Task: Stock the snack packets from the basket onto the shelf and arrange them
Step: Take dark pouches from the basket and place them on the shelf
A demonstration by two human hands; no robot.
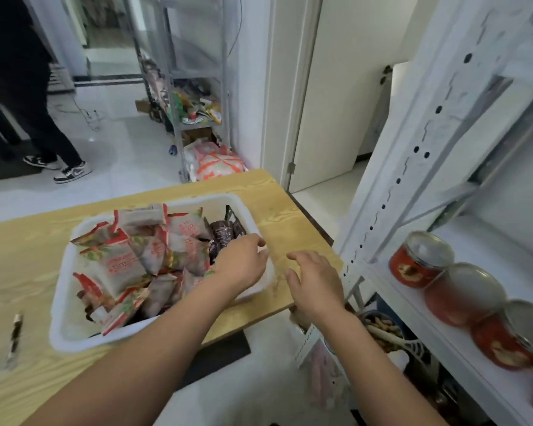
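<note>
A white plastic basket sits on a wooden table, heaped with several red-and-grey snack packets and a few dark brown packets at its far right corner. My left hand reaches over the basket's right rim, fingers curled down among the packets; whether it grips one is hidden. My right hand hovers above the table's right edge, fingers spread, holding nothing. The white metal shelf stands to the right.
Three red jars with metal lids lie in a row on the shelf board. A lower shelf holds a tub of peanuts. A pen lies at the table's left. A person's legs stand far left; a cluttered wire rack stands behind.
</note>
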